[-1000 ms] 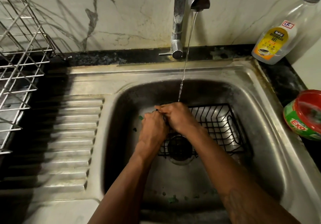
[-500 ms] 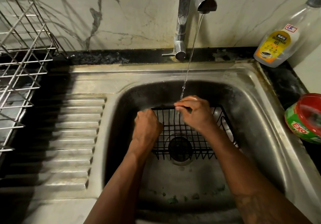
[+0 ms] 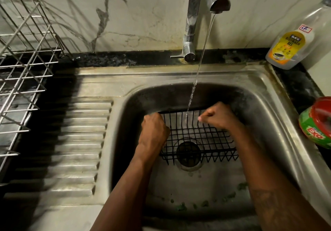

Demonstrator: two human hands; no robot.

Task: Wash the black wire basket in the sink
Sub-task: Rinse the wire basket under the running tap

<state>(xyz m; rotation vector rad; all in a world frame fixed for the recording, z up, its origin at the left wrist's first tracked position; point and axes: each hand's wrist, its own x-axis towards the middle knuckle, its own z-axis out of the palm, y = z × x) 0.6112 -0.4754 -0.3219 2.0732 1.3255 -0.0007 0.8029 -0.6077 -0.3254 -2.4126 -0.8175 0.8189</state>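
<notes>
The black wire basket [image 3: 197, 137] sits low in the stainless steel sink [image 3: 259, 94], over the round drain [image 3: 188, 152], its open side up and its long axis running left to right. The far wall stands up towards the tap. The left hand [image 3: 154, 130] has its grip clenched round the basket's left end. The right hand [image 3: 220, 116] has its grip curled over the wires at the far right rim. A thin stream of water [image 3: 200, 65] from the chrome faucet [image 3: 193, 24] lands on the far wall between the hands. On the dark surface [image 3: 297, 83] to the right stand a clear dishwash gel bottle [image 3: 290, 46] and a green and red tub [image 3: 317, 125]. A steel wire dish rack [image 3: 23, 65] stands at the left, beside the ribbed drainboard [image 3: 77, 141].
</notes>
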